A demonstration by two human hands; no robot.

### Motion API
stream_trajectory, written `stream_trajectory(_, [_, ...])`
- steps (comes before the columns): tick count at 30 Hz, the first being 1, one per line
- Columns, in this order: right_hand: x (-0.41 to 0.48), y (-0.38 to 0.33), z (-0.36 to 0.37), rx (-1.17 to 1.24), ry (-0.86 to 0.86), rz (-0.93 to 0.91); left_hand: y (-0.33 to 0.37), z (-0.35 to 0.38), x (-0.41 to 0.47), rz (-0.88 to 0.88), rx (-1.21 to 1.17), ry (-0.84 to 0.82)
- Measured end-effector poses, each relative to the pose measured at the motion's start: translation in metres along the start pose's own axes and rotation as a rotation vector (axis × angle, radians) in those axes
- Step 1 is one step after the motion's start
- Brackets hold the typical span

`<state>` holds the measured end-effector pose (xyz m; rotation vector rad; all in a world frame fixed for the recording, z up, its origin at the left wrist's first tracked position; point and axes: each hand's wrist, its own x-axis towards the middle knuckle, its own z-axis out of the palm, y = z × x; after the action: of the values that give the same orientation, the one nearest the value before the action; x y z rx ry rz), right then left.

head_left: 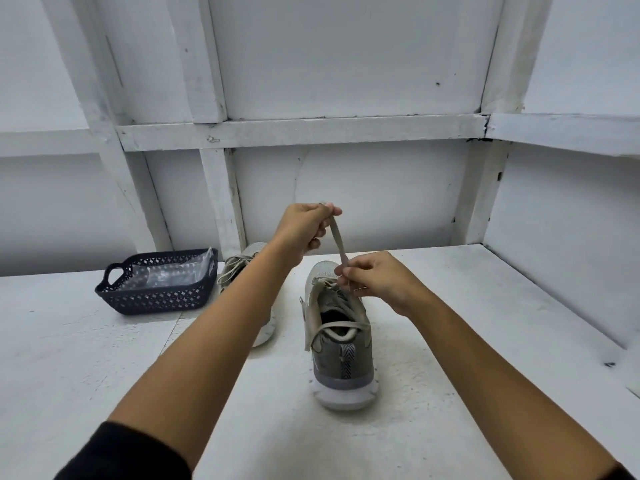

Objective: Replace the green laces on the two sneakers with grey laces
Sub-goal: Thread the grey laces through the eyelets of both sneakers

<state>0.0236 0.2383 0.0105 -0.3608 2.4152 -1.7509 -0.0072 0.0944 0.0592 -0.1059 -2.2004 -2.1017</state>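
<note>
Centre of frame: left hand (304, 226) and right hand (374, 277) pinch a taut lace (337, 242) above the near sneaker (341, 341) on the counter (450, 341); far sneaker (242, 268) remains laced, so replacement appears early.

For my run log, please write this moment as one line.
left hand: pinching lace end, raised | right hand: pinching same lace lower | near sneaker: partly laced | basket: left
</note>
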Motion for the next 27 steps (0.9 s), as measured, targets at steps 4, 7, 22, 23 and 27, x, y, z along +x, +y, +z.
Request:
stream_trajectory(4, [-0.001, 0.005, -0.004, 0.129, 0.122, 0.026, -0.006, 0.013, 0.001, -0.003, 0.428, 0.093])
stream_trajectory(7, [0.002, 0.015, -0.008, 0.242, 0.264, 0.060, -0.022, 0.015, -0.004, -0.033, 0.826, 0.123])
stream_trajectory(22, [0.017, 0.051, 0.018, 0.470, 0.409, 0.047, -0.065, 0.021, -0.027, -0.308, 0.653, -0.071])
stream_trajectory(23, [0.018, 0.053, 0.020, 0.469, 0.421, 0.038, -0.065, 0.021, -0.028, -0.308, 0.599, -0.053])
stream_trajectory(27, [0.023, 0.060, 0.029, 0.439, 0.490, 0.019, -0.070, 0.016, -0.025, -0.331, 0.383, -0.009])
